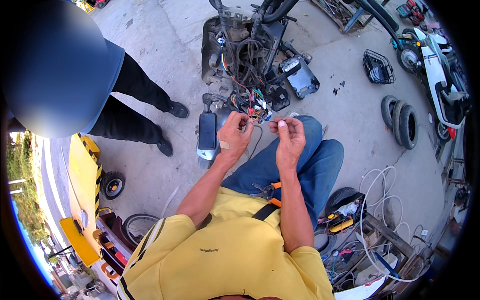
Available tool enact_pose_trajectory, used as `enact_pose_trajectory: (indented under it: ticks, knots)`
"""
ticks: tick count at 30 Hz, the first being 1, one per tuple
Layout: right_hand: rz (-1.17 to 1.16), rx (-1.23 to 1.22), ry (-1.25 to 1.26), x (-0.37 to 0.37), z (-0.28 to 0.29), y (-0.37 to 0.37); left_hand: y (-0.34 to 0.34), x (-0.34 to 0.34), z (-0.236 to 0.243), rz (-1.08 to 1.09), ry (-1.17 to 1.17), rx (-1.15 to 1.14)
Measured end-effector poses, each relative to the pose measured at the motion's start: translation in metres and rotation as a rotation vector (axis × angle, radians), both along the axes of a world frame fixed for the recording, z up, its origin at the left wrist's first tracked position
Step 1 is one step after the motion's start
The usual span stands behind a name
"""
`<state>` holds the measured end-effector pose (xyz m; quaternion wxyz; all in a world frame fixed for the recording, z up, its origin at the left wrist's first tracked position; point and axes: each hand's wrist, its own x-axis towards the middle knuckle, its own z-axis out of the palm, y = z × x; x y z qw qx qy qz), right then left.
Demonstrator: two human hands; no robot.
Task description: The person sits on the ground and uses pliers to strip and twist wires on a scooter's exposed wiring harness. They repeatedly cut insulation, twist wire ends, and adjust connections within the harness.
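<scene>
A wire bundle is seen at the near end of one stripped scooter, its wires directed toward the wearer. By the right hand, one thin dark wire is pinched, its long axis laid crosswise to the scooter. The left hand is curled beside the bundle; its grip cannot be told. Right of the scooter, three tyres and one basket are seen.

Daylight covers the grey concrete floor, with 3 tyres at the right.
</scene>
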<state>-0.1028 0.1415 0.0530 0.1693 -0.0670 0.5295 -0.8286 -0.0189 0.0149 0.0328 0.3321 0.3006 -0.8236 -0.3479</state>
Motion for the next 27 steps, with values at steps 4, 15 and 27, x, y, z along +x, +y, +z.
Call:
enact_pose_trajectory:
  ticks: [4, 15, 27]
  knots:
    - [-0.016, 0.015, 0.003, -0.001, -0.009, 0.001, -0.004, 0.007, -0.010, 0.009, 0.113, 0.331]
    - [-0.098, 0.126, -0.137, -0.014, -0.030, -0.003, -0.019, 0.011, -0.016, 0.116, 0.203, 0.871]
    - [0.250, 0.323, -0.041, 0.000, -0.046, -0.014, -0.013, 0.019, 0.004, 0.022, 0.038, 0.668]
